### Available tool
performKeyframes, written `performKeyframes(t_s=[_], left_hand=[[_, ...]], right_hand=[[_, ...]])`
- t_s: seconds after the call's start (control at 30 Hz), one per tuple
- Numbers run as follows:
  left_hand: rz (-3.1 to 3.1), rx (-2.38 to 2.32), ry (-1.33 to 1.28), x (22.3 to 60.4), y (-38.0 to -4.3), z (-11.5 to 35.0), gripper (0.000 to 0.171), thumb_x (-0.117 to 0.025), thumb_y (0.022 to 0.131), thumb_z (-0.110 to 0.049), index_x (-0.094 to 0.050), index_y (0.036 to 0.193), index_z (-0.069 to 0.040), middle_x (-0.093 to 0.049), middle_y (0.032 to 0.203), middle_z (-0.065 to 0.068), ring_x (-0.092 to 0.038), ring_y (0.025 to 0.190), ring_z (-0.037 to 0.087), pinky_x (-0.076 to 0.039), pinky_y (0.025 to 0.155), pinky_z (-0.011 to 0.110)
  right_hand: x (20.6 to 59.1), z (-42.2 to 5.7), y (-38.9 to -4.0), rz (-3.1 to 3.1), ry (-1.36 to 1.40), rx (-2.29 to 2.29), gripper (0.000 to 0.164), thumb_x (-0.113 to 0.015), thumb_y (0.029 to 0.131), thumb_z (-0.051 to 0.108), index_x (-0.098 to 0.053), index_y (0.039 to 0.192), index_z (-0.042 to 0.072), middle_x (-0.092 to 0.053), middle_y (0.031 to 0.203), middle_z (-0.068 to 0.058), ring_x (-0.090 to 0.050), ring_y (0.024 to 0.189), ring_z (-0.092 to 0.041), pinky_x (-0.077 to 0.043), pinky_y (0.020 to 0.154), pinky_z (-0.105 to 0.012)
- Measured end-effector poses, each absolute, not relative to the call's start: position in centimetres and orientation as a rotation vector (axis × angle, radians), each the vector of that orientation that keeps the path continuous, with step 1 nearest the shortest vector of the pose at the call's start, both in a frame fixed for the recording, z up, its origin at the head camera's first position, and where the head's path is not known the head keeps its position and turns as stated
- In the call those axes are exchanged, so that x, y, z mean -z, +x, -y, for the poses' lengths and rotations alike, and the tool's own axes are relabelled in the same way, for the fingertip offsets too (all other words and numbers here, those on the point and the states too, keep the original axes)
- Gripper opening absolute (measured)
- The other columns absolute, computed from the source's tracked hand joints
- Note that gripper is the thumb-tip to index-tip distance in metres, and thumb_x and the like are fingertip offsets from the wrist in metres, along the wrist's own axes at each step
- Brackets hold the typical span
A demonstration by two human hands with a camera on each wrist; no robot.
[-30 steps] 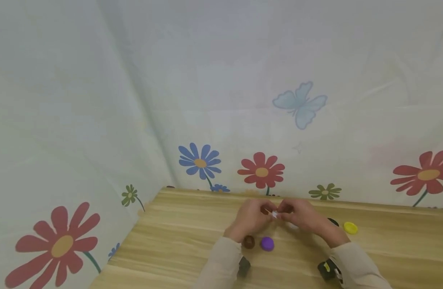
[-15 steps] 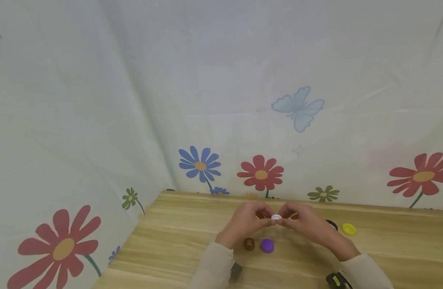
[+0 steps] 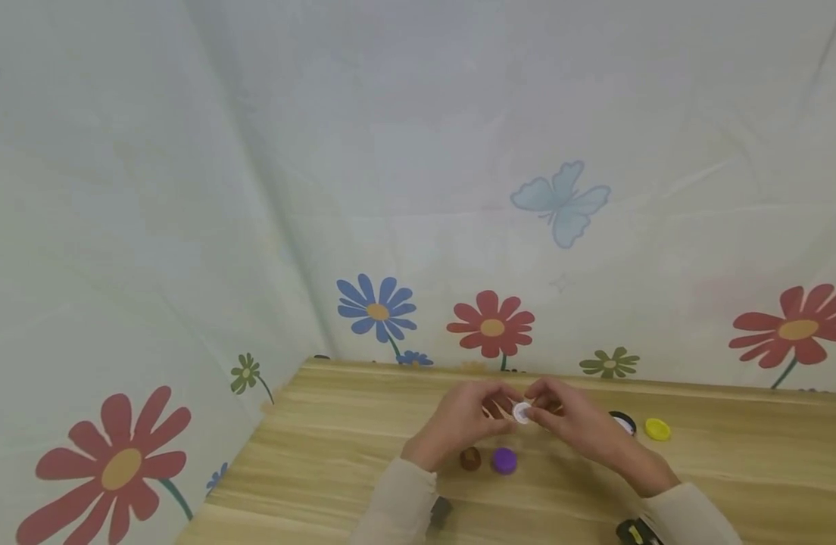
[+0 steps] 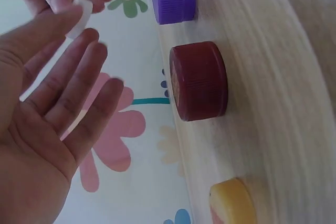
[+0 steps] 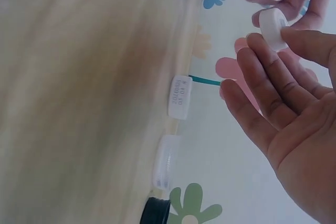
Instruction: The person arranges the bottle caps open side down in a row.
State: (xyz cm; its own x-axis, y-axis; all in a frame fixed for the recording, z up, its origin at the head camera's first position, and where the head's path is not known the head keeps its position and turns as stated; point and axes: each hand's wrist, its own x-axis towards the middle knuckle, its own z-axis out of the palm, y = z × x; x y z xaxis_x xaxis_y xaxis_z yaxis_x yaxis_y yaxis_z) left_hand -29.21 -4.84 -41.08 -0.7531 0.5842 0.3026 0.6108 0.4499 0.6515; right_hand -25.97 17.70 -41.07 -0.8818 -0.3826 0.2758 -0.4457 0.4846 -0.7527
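A small white bottle cap (image 3: 522,412) is up off the table between my hands. My right hand (image 3: 573,418) pinches it by the edge; the thumb overlaps its face in the right wrist view. My left hand (image 3: 459,422) is close on the other side, thumb and fingers spread apart around the cap's edge. Its other fingers (image 4: 71,95) are loosely extended in the left wrist view. Nearer to me on the table are a purple cap (image 3: 504,460) and a brown cap (image 3: 470,458), both ribbed at the side.
Right of my hands, a black cap (image 3: 622,424) and a yellow cap (image 3: 658,429) lie on the wooden table (image 3: 350,439). The right wrist view has a printed white cap (image 5: 180,97) and a ribbed pale cap (image 5: 166,161). An orange-yellow cap (image 4: 232,203) stands by the brown one. A flowered cloth hangs behind.
The white cap has turned so its round face shows. My left thumb and fingers have spread away from it, while my right hand keeps its pinch.
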Motion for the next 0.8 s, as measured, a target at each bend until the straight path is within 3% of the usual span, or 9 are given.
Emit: performKeyframes(t_s=[0.33,0.57,0.8], left_hand=[[2.729,1.142,-1.132,41.2,-28.8,4.3,0.024,-0.088,0.09,-0.012,-0.075,0.11,-0.017,-0.073,0.091,-0.009,-0.065,0.079,-0.001,-0.053,0.075,0.02],[2.786,1.128,-1.12,41.7,-28.6,4.0,0.02,-0.09,0.088,-0.02,-0.076,0.103,-0.018,-0.071,0.085,-0.015,-0.064,0.076,-0.002,-0.053,0.072,0.021],[2.84,1.113,-1.107,41.9,-28.6,3.6,0.017,-0.091,0.086,-0.019,-0.078,0.096,-0.02,-0.071,0.084,-0.017,-0.064,0.076,-0.002,-0.052,0.074,0.021]], right_hand=[[41.8,-18.4,-24.9,2.643,0.748,-1.395,0.015,-0.074,0.101,0.014,-0.064,0.108,0.006,-0.071,0.094,0.003,-0.07,0.089,-0.018,-0.058,0.077,-0.03],[41.8,-19.0,-24.4,2.699,0.841,-1.367,0.019,-0.08,0.096,0.015,-0.067,0.108,0.008,-0.071,0.098,0.005,-0.068,0.092,-0.012,-0.057,0.082,-0.031],[41.6,-19.2,-24.7,2.744,0.906,-1.328,0.02,-0.083,0.09,0.008,-0.067,0.102,0.008,-0.069,0.093,0.005,-0.065,0.086,-0.011,-0.056,0.077,-0.028]])
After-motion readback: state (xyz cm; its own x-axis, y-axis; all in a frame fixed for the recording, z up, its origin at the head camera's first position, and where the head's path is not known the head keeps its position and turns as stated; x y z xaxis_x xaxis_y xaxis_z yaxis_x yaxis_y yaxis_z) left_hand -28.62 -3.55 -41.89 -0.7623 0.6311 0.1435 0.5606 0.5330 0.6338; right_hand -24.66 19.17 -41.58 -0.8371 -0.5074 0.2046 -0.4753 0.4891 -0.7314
